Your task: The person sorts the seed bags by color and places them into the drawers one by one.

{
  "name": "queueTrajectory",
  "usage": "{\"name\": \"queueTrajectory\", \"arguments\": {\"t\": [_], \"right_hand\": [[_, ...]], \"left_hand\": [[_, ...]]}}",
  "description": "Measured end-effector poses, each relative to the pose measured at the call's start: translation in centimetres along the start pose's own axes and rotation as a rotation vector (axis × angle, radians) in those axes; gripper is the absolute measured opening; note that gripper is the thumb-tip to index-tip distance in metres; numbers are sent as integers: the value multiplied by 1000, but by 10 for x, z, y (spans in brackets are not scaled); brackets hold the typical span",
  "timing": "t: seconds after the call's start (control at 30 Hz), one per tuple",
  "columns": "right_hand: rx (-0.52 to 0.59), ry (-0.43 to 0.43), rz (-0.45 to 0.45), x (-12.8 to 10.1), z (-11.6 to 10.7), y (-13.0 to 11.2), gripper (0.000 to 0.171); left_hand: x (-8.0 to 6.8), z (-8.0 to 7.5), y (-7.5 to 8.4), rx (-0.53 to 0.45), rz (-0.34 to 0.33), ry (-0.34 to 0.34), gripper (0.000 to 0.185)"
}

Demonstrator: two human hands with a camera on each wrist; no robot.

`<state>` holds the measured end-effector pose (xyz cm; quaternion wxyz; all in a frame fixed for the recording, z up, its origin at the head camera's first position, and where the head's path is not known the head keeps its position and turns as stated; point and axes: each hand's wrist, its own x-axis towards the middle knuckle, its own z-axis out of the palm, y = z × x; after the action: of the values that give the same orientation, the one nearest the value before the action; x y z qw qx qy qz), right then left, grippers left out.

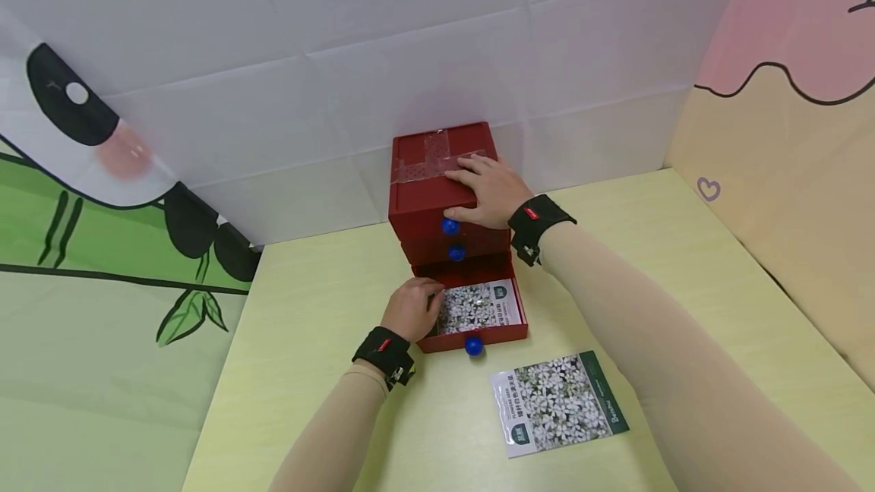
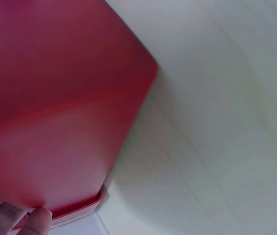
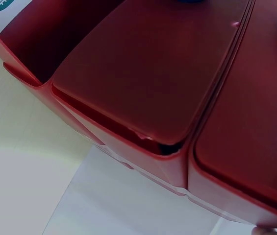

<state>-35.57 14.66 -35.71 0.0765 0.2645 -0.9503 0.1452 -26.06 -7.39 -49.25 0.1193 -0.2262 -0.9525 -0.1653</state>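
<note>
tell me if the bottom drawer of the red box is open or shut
Open. The bottom drawer is pulled out from the red box, with a flower-print packet lying inside; the left hand touches the packet.

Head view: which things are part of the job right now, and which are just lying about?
In use:
- red drawer box, right hand resting on its top
- open bottom drawer
- seed packet in drawer, left hand on its edge

Lying about:
- second packet on the table, untouched
- cartoon backdrop
</note>
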Motion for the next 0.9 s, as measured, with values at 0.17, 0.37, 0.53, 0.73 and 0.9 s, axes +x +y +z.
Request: {"name": "queueTrajectory", "arguments": {"t": [0.17, 0.37, 0.53, 0.73, 0.9], "right_hand": [[0, -10, 4, 1, 1, 1, 78], [-8, -7, -1, 1, 2, 1, 78], [-2, -2, -4, 1, 3, 2, 78], [0, 7, -5, 2, 4, 3, 78], [2, 17, -7, 3, 5, 4, 78]], "left_hand": [[-2, -3, 2, -31, -3, 2, 17], [-6, -11, 8, -50, 8, 44, 18], [-11, -20, 21, -55, 24, 91, 22], [-18, -30, 44, -69, 59, 113, 26], [-23, -34, 60, -71, 98, 104, 31]]}}
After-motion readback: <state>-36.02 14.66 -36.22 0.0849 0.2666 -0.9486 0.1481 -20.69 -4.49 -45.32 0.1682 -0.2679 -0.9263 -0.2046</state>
